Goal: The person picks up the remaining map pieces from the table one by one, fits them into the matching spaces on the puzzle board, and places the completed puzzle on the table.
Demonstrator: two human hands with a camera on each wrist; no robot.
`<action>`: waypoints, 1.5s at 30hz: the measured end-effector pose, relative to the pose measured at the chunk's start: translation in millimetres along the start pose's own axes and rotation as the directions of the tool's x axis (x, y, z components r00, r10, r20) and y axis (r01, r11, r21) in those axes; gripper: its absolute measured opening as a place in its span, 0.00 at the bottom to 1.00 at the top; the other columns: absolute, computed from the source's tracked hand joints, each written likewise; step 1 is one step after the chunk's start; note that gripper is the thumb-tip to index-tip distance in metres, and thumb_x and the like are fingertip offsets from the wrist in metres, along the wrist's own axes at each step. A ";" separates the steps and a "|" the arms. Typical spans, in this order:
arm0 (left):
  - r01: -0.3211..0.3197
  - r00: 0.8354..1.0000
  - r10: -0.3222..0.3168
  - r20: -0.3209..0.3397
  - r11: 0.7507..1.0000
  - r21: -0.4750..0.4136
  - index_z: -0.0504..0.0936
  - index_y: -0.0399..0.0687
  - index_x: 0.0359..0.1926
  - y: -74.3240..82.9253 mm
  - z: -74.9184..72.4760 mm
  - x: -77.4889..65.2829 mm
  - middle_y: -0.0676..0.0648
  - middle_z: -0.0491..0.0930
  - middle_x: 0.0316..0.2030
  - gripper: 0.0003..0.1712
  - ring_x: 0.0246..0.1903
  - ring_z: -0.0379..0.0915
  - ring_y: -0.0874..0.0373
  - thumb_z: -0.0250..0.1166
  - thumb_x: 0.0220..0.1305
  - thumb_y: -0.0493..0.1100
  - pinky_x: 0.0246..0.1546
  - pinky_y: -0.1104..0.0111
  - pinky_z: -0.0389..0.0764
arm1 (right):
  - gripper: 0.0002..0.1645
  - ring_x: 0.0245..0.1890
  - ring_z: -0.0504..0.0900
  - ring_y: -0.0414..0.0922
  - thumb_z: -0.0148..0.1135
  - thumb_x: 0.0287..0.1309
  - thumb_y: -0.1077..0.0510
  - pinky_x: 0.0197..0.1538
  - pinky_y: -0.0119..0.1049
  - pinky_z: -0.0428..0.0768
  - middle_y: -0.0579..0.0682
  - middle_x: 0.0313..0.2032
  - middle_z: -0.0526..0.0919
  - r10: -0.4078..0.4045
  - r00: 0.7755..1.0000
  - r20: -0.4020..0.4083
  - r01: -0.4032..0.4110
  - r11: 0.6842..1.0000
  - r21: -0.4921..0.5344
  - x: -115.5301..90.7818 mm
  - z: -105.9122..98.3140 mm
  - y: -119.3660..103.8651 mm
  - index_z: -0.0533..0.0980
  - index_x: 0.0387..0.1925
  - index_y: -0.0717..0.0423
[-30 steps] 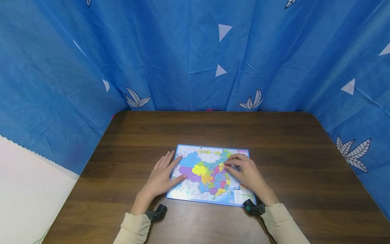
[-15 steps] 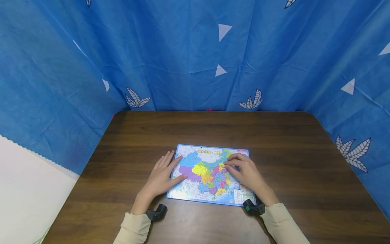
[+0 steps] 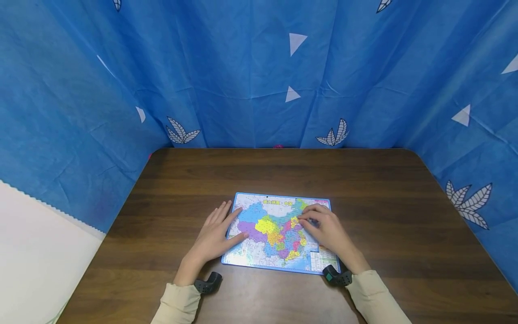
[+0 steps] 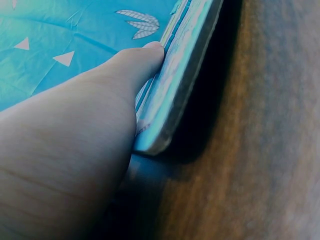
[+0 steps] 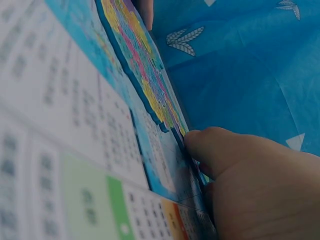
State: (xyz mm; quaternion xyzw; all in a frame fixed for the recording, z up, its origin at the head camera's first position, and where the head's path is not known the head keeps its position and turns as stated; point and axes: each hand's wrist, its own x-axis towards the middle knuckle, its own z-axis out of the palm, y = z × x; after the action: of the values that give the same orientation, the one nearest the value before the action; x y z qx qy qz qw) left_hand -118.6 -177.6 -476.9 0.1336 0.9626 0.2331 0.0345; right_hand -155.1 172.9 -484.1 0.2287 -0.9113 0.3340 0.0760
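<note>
A magnetic map puzzle board (image 3: 252, 260) with a blue rim lies flat on the table, its many-coloured pieces assembled into a map of China. My left hand (image 3: 216, 237) rests on its left side, fingers spread and thumb stretched over the purple piece (image 3: 250, 229). At the upper right of the map, my right hand (image 3: 327, 226) bends its fingers and brings thumb and index tips together on a small map piece, mostly hidden under them beside a yellow one (image 3: 294, 222). The right wrist view shows the thumb (image 5: 202, 142) at the edge of the raised pieces (image 5: 142, 65).
Dark brown wooden table (image 3: 275, 171) surrounds the board. A blue curtain (image 3: 226, 67) with white triangles and leaves hangs behind and at both sides. A white surface (image 3: 36, 256) lies at the left. Each wrist wears a black camera mount (image 3: 209, 282).
</note>
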 end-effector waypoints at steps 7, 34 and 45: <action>0.000 1.000 0.000 -0.006 1.000 0.002 0.62 0.58 0.79 -0.6 0.5 0.2 0.41 0.48 0.82 0.49 0.82 0.40 0.41 0.61 0.64 0.72 0.79 0.42 0.45 | 0.12 0.44 0.82 0.39 0.75 0.60 0.54 0.45 0.36 0.86 0.42 0.48 0.85 -0.021 1.000 -0.015 0.022 1.000 0.006 1.7 0.4 0.5 0.87 0.46 0.47; 0.003 1.000 -0.003 -0.013 1.000 0.002 0.63 0.59 0.79 -1.7 1.4 0.0 0.41 0.49 0.82 0.49 0.82 0.40 0.42 0.62 0.63 0.73 0.79 0.42 0.46 | 0.21 0.58 0.77 0.47 0.75 0.60 0.54 0.55 0.48 0.79 0.47 0.54 0.85 -0.011 0.991 -0.130 0.017 0.999 0.044 0.4 0.8 4.4 0.84 0.55 0.50; -0.007 1.000 0.007 -0.027 1.000 -0.010 0.63 0.59 0.79 -1.7 2.5 -1.9 0.41 0.49 0.82 0.49 0.81 0.41 0.41 0.62 0.63 0.73 0.79 0.41 0.46 | 0.21 0.54 0.76 0.46 0.75 0.59 0.58 0.52 0.44 0.74 0.48 0.54 0.85 -0.019 0.979 -0.204 0.027 0.999 0.035 -0.9 0.8 6.7 0.84 0.54 0.52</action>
State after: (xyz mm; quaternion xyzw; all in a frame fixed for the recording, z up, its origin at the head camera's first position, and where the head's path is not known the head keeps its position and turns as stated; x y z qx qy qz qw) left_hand -116.8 -178.5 -479.9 0.1338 0.9613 0.2400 0.0213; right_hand -157.5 177.2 -488.8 0.2051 -0.8895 0.3718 0.1687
